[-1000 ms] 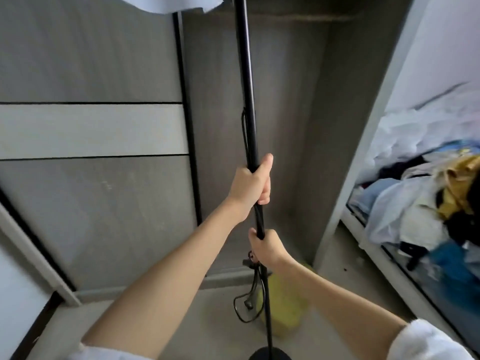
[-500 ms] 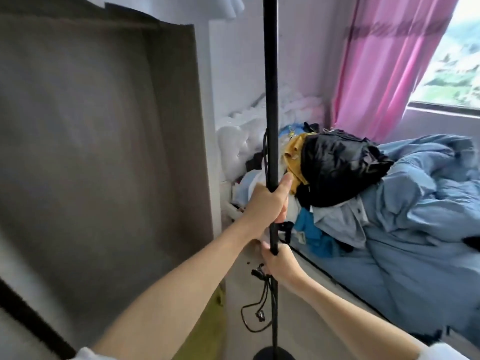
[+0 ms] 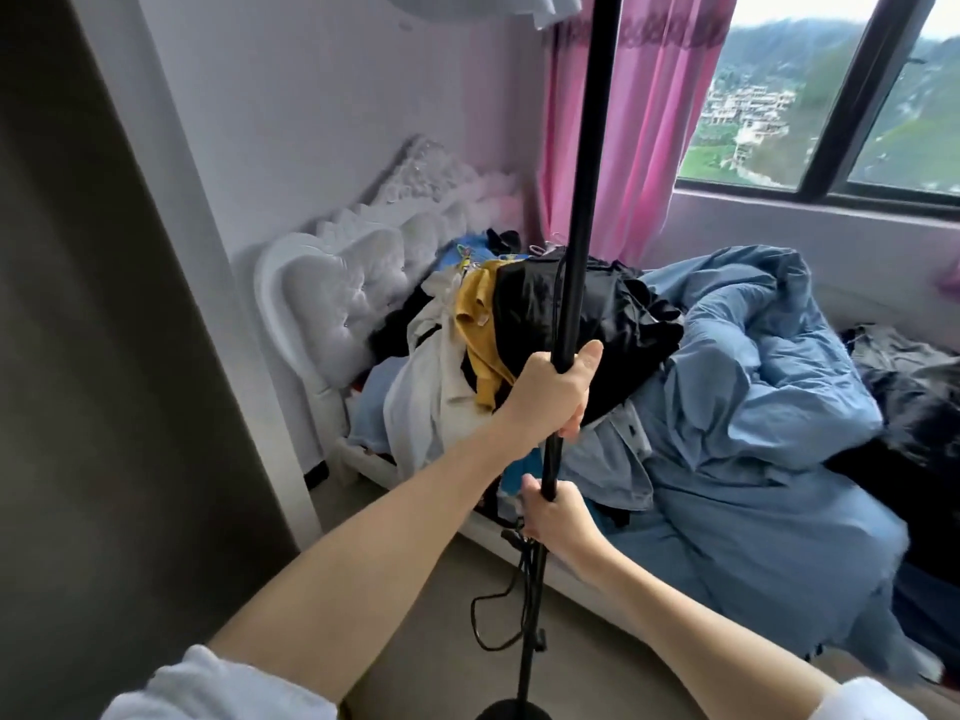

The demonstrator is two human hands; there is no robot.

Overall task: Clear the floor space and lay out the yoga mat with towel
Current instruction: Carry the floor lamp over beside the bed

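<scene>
A tall black floor lamp pole (image 3: 587,189) stands upright in front of me, its round base (image 3: 511,711) at the bottom edge and a white shade (image 3: 550,5) at the top. My left hand (image 3: 550,392) grips the pole at mid height, thumb up along it. My right hand (image 3: 556,517) grips the pole lower down, just above a black cable (image 3: 493,615) that loops off it. No yoga mat or towel is in view.
A bed with a white tufted headboard (image 3: 343,298) is ahead, piled with clothes (image 3: 519,324) and a blue duvet (image 3: 753,407). A grey wardrobe side (image 3: 104,356) is at left. Pink curtain (image 3: 649,122) and window behind. Bare floor (image 3: 415,615) lies beside the bed.
My view has swung right from the wardrobe to the bed and window, with the lamp pole carried along. Both hands keep the same grip on the pole.
</scene>
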